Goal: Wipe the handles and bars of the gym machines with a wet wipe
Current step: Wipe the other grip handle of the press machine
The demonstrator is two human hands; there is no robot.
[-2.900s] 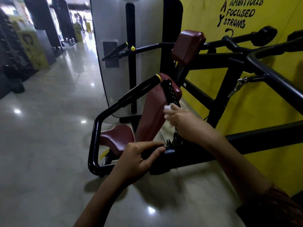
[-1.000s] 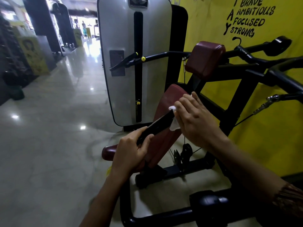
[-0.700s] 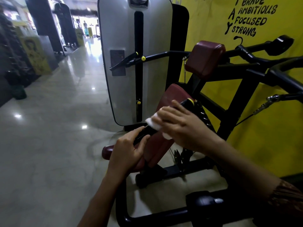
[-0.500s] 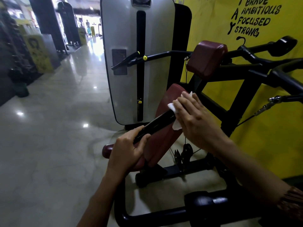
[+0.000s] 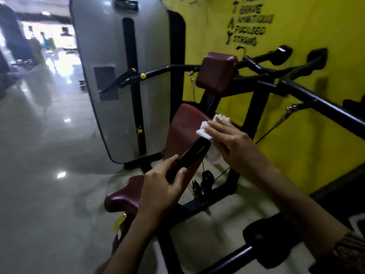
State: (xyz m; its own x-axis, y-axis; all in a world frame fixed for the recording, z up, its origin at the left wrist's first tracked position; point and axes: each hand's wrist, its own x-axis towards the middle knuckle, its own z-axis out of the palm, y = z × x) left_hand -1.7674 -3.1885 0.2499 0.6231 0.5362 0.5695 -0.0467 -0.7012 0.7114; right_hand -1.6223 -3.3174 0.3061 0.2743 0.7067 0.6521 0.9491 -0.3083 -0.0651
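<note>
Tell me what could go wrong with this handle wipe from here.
1. The left hand grips the handle low down, so that stretch may go unwiped unless the grip shifts.
2. Part of the wet wipe under the right hand hangs loose below the handle, so it could bunch up or slip off mid-stroke.

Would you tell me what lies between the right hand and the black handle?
The head view shows the white wet wipe held between the right hand and handle.
</note>
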